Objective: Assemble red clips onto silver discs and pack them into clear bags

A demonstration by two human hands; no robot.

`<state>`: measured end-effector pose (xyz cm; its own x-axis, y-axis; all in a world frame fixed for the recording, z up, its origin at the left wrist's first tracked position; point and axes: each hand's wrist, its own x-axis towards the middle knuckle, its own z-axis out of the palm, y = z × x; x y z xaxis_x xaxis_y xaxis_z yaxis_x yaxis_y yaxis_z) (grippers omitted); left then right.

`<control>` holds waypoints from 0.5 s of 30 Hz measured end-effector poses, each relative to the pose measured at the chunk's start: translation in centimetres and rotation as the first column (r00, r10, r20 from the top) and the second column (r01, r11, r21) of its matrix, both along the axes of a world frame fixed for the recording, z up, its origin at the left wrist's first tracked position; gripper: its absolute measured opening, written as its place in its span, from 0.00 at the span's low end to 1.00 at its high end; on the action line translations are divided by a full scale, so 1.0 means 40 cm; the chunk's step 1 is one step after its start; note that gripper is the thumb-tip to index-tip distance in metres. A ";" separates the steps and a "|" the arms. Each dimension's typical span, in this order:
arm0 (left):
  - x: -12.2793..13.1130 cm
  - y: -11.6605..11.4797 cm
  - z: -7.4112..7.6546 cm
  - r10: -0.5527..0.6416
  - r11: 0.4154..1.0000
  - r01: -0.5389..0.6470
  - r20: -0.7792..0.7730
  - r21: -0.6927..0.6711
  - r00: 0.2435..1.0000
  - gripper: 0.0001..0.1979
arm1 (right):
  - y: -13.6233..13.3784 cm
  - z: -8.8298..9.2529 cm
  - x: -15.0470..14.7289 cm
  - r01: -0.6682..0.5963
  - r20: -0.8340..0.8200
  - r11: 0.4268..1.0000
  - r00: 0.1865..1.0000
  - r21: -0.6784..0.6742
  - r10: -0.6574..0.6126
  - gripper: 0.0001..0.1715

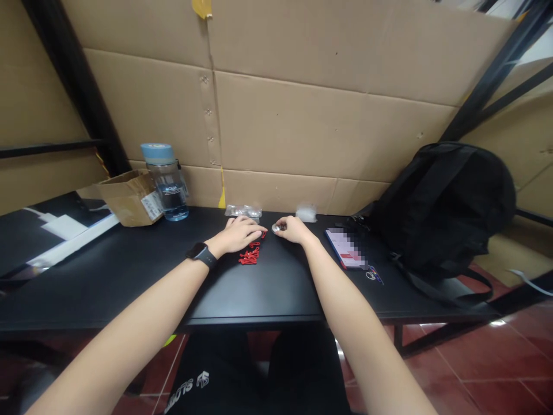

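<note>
My left hand (240, 234), with a dark watch (201, 253) on its wrist, lies over the black table. Its fingers stretch to the right, their tips at a small loop of red cord; whether they press on it I cannot tell. Just below the hand is a bunch of knotted red cords (249, 255). My right hand (294, 229) is closed, its thumb and fingers around a small, shiny, silvery round piece (276, 229) at the tabletop. The fingers partly cover that piece, and its kind cannot be made out.
Clear plastic packets (243, 211) and a whitish packet (306, 214) lie at the cardboard wall. Left are a water bottle (166, 184), an open cardboard box (133, 199) and a white charger (64, 227). Right are a flat purple-white pack (341, 245) and a black backpack (444, 213).
</note>
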<state>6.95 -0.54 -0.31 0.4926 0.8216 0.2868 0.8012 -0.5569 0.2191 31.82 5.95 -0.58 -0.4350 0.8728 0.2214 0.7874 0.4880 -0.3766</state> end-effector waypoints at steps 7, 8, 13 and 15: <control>0.011 -0.003 -0.006 -0.016 1.000 0.016 -0.049 0.004 0.999 0.22 | 0.005 0.000 0.005 0.015 -0.046 1.000 0.999 -0.005 -0.015 0.14; 0.008 -0.001 -0.005 0.006 1.000 -0.005 -0.045 0.026 0.999 0.21 | 0.008 -0.002 0.008 0.016 -0.065 1.000 0.998 -0.012 -0.017 0.15; -0.016 0.014 0.005 0.166 0.981 -0.168 0.027 0.102 0.986 0.11 | 0.016 -0.007 0.020 0.045 -0.135 0.999 0.990 -0.011 -0.046 0.24; -0.029 0.019 0.010 0.217 0.969 -0.222 0.054 0.112 0.975 0.07 | 0.013 -0.003 0.020 0.039 -0.161 0.999 0.986 0.001 -0.039 0.24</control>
<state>5.77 0.23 0.08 0.2894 0.8682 0.4032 0.8983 -0.3918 0.1989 32.63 6.46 -0.70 -0.3591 0.8872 0.2896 0.7354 0.4601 -0.4975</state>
